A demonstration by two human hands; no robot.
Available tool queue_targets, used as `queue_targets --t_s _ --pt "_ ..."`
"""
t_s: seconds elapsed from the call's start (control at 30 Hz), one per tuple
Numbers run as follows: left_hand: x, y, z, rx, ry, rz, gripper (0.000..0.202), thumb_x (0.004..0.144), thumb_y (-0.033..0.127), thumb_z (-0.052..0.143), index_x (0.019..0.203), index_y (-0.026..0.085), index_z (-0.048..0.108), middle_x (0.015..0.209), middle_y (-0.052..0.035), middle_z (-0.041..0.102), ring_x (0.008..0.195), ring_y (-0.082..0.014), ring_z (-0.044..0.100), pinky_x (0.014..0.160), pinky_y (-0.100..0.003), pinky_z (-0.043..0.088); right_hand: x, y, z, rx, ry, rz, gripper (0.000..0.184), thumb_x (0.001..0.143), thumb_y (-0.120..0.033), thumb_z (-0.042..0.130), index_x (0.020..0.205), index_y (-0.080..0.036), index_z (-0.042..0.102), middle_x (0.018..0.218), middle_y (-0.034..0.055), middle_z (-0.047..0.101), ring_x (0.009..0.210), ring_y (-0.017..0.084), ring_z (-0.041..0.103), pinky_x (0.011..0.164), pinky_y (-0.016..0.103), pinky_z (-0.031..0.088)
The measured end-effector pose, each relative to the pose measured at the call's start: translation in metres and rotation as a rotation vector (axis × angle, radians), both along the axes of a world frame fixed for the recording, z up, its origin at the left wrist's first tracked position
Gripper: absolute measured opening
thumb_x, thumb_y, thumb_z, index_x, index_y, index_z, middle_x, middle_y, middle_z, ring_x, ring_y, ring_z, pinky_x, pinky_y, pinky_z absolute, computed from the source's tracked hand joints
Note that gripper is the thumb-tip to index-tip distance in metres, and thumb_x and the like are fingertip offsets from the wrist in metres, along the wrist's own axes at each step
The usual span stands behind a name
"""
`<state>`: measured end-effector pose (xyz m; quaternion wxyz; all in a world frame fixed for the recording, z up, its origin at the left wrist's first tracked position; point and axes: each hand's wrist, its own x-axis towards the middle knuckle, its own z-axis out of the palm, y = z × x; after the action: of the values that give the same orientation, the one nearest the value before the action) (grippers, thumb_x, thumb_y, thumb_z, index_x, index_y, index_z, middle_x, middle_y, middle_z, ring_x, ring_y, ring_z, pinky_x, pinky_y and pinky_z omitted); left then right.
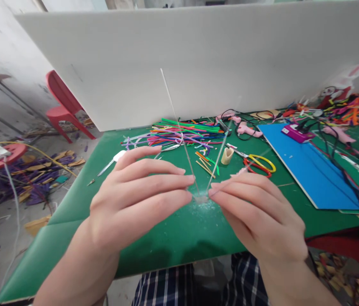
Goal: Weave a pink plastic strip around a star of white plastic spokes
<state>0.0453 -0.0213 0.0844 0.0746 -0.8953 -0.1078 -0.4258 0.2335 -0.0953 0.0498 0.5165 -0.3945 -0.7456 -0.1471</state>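
two thin sticks (170, 98) pinched by left hand (134, 199) and right hand (258, 216), green mat (166, 240) edge under forearms

Both thumbs lie hidden behind the fingers of the left hand (134, 199) and the right hand (262, 221), so each grip on the thin sticks (191, 169) is unclear. The forearms run off the bottom edge. The rabbit figure (348, 80) is blurred.

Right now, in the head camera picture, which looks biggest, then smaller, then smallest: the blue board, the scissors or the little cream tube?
1. Blue board: largest by far.
2. Scissors.
3. Cream tube: smallest.
The scissors and the tube lie side by side on the green mat, so nearness does not fool us.
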Motion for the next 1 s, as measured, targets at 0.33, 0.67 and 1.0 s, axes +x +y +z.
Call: queue_targets --t_s 0.33,0.67,1.0 --pt "0.0003 0.0046 -0.0009 -0.095 0.089 -0.078 0.016 0.082 0.011 0.052 0.091 0.022 0.06 0.08 0.0029 0.07 0.074 -0.0105 0.064 0.084 -0.031 0.048 0.004 0.0095 -0.0067 -0.131 0.133 0.114 0.025 0.074 0.0 0.06 0.091 -0.017 0.064 0.083 0.0036 0.067 0.077 0.015 0.061 0.066 0.029 0.051" --pt "-0.0034 0.0093 -0.0054 -0.224 0.181 -0.041 0.016 0.084 0.018 0.053 0.096 0.026 0.058 0.074 0.005 0.066 0.068 -0.0098 0.062 0.085 -0.029 0.046 0.0043 0.0102 -0.0059 -0.184 0.127 0.071 0.021 0.076 -0.004 0.059 0.089 -0.018 0.065 0.08 0.0034 0.067 0.074 0.014 0.06 0.065 0.028 0.05" --pt "-0.0009 0.0098 -0.0067 -0.206 0.157 -0.08 0.017 0.08 0.013 0.058 0.095 0.021 0.059 0.075 0.0019 0.064 0.071 -0.0105 0.06 0.076 -0.025 0.048 0.0019 0.01 -0.0049 -0.189 0.129 0.071 0.02 0.076 -0.004 0.059 0.089 -0.018 0.065 0.079 0.0033 0.067 0.073 0.013 0.061 0.064 0.027 0.05"
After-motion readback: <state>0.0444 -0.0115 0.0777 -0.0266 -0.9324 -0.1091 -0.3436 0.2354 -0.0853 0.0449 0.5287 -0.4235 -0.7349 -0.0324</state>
